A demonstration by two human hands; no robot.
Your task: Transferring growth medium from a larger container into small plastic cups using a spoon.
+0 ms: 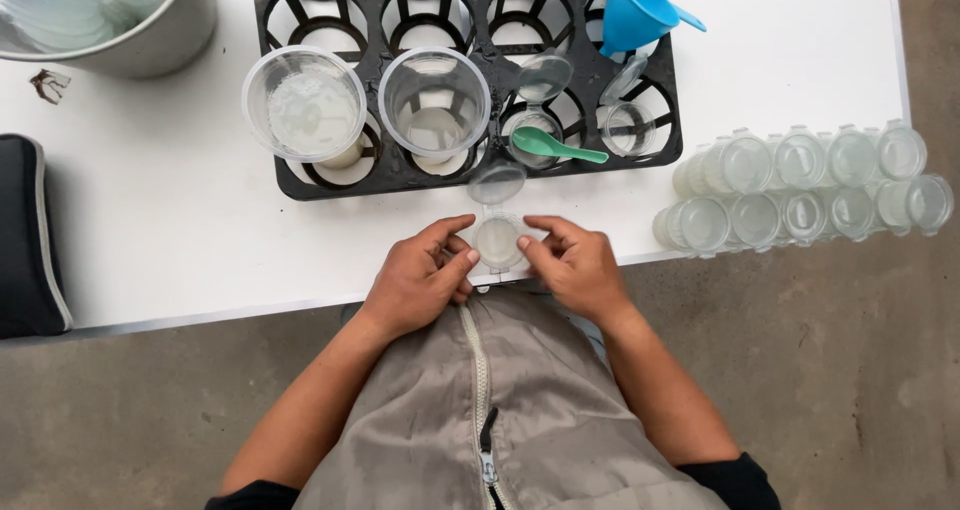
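Observation:
My left hand [420, 275] and my right hand [572, 266] both grip a small clear hinged cup [497, 240] with pale liquid in it, at the near edge of the white table [180, 240]. Its round lid [497, 182] stands open on the far side. Just beyond lies a black cup tray [290, 185] holding two large clear plastic cups [305, 105] [434, 103], two small open hinged cups [533, 122] [627, 128], a green spoon [555, 147] and a blue funnel [634, 12].
Stacked rows of small clear lidded cups [800, 185] lie at the table's right side, partly past its edge. A metal pot [120, 20] stands at the far left, with a dark case [30, 235] at the left edge. Concrete floor lies below.

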